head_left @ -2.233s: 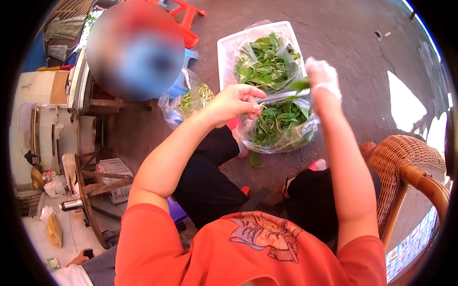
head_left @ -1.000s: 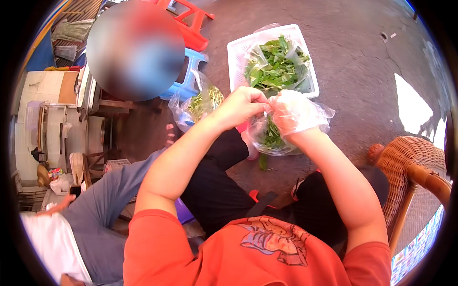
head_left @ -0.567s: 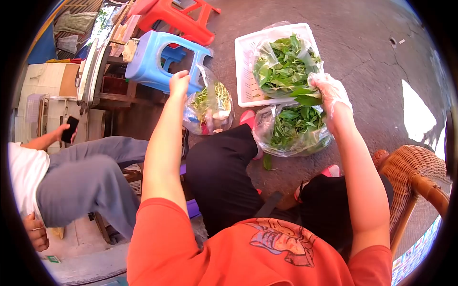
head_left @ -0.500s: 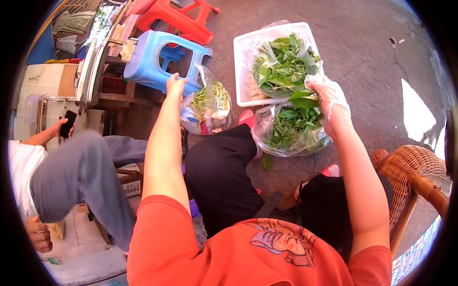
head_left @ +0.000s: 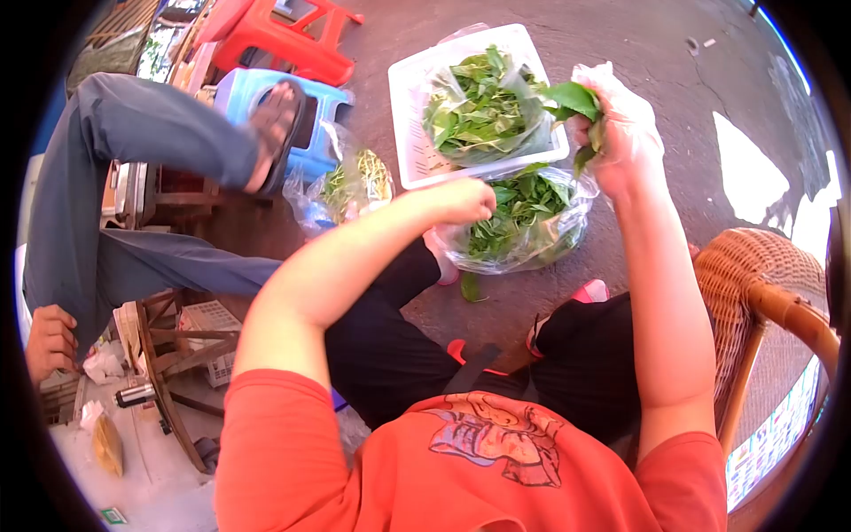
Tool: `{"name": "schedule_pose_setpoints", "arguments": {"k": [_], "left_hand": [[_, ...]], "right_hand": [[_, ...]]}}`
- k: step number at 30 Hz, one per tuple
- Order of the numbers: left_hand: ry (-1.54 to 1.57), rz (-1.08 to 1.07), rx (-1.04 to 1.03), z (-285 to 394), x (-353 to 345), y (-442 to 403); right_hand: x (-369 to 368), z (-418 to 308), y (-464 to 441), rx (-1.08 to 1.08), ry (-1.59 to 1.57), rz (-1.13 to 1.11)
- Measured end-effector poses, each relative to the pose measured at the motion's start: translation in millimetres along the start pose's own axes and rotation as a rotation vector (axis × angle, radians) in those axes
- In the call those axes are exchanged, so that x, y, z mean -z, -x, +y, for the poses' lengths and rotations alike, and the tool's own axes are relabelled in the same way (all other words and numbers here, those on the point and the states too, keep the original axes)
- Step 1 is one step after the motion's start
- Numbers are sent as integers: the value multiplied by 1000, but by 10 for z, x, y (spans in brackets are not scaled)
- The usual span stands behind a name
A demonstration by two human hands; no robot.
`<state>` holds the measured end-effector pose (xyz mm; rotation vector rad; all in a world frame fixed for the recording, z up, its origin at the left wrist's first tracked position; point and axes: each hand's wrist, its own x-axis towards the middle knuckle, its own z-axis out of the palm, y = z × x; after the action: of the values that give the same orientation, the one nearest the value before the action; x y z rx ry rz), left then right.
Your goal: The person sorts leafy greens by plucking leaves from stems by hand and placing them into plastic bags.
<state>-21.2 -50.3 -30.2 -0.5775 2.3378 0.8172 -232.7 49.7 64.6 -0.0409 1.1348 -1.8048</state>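
My right hand (head_left: 625, 133), in a clear plastic glove, is closed around a small bunch of green leaves (head_left: 574, 99) raised to the right of the white basket. My bare left hand (head_left: 468, 200) has its fingers curled together at the left edge of an open plastic bag of leaves (head_left: 525, 217); whatever they may pinch is hidden. Behind that bag, the white plastic basket (head_left: 409, 160) holds a second bag of leaves (head_left: 483, 111). To the left, a clear bag of pale stems (head_left: 359, 182) sits partly behind my left forearm.
A blue stool (head_left: 244, 93) and a red stool (head_left: 288, 44) stand at upper left. Another person's sandalled foot (head_left: 277, 133) is over the blue stool, and their hand (head_left: 51, 341) shows at far left. A wicker chair (head_left: 753, 266) is at right. One leaf (head_left: 472, 286) lies on the ground.
My left hand has swung right from above the stem bag to the leaf bag. My right hand has lifted its leaves up from the bags. The other person's leg has risen toward the blue stool.
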Motion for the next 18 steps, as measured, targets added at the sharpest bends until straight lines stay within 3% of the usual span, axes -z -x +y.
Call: {"name": "schedule_pose_setpoints", "arguments": {"k": [1,3,5,7,8,11,13,15,18], "left_hand": [[-35,-68,27,9,-145,-119],[23,42,147,-34,-488,-385],[148,453,299,38,-799,-561],[195,670,400,142,-968,-686],[260,515,467,134,-1008,-729],[333,550,405,202,-922,-742],[328,652,208,212,-654,-629],[578,481,211,244,-256,-408],[1239,413,131,394,196,16]], "right_hand": [[17,-7,-6,81,51,-22],[80,-51,27,98,126,-51],[83,-55,5,94,64,-67],[86,-70,11,115,118,-73],[98,-74,-2,110,108,-76],[73,-60,-24,51,91,-82],[14,-85,-23,-10,64,-46],[80,-28,-135,17,90,-102],[14,-6,-118,31,11,-194]]}}
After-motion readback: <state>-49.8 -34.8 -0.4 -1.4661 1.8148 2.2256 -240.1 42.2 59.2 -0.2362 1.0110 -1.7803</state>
